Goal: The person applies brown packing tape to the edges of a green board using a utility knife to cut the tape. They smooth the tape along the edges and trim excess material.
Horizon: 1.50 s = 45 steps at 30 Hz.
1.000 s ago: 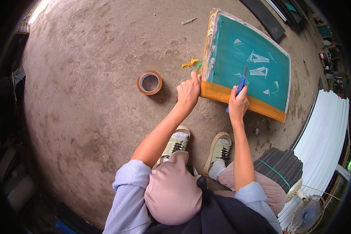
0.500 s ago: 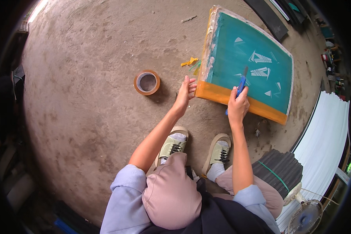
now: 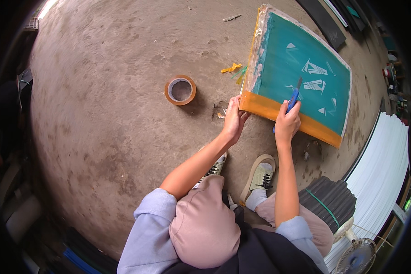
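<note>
Conc. floor (image 3: 100,114) below fingers (image 3: 297,108), brn-gray w/ dk stains. Bright light (image 3: 48,8) well beyond fingers, far L. Blk panel (image 3: 324,23) beyond fingers, to R. White stack (image 3: 383,160) R of fingers; strapped dk bundle (image 3: 340,196) & fan (image 3: 357,258) R, nearer than fingers.

Soft, even light covers the floor (image 3: 114,91); glare whitens the upper-left corner. Shadow softens beneath the teal panel (image 3: 278,64). Fisheye edges bend into black.

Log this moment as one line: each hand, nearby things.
left hand: at near left corner of teal screen | right hand: holds blue cutter, blade out | floor: tape roll left of screen
</note>
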Available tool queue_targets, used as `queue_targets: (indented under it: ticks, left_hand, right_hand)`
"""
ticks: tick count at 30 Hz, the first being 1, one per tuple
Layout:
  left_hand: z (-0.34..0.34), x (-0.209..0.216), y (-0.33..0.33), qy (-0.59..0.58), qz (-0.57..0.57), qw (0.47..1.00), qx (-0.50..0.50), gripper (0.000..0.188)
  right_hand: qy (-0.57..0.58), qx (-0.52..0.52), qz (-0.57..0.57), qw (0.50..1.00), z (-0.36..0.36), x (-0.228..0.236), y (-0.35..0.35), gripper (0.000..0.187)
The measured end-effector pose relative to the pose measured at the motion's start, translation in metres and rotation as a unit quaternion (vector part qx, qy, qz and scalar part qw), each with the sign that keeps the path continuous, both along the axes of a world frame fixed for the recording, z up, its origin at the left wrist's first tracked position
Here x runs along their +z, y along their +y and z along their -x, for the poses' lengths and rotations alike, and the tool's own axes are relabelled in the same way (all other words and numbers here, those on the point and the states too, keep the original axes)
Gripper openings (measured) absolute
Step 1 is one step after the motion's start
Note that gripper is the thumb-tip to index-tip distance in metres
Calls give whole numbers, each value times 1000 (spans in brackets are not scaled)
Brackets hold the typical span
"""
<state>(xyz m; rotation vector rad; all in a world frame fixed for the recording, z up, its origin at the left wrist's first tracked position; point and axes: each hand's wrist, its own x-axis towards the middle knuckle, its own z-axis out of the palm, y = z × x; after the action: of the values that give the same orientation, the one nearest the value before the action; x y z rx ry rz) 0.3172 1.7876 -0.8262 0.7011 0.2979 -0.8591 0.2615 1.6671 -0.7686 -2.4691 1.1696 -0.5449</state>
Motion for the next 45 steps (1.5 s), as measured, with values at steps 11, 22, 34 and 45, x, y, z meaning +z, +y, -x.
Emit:
queue_targets:
  ticks: [11,22,34,45]
  left_hand:
    - [21,39,37,-413,-300,848,-142,60]
    - [-13,12,19,-450,-212,857,-137,71]
    - [-10,21,38,-529,-247,788,-196,65]
    - [-19,31,35,-538,-332,738,-234,72]
  right_hand:
    - [3,-9,15,1000,-2,-1,3,20]
    - [2,5,28,1000,-6,1,7,19]
    - [2,-7,42,999,-7,-3,8,19]
    - [14,-12,42,999,-11,-3,12,20]
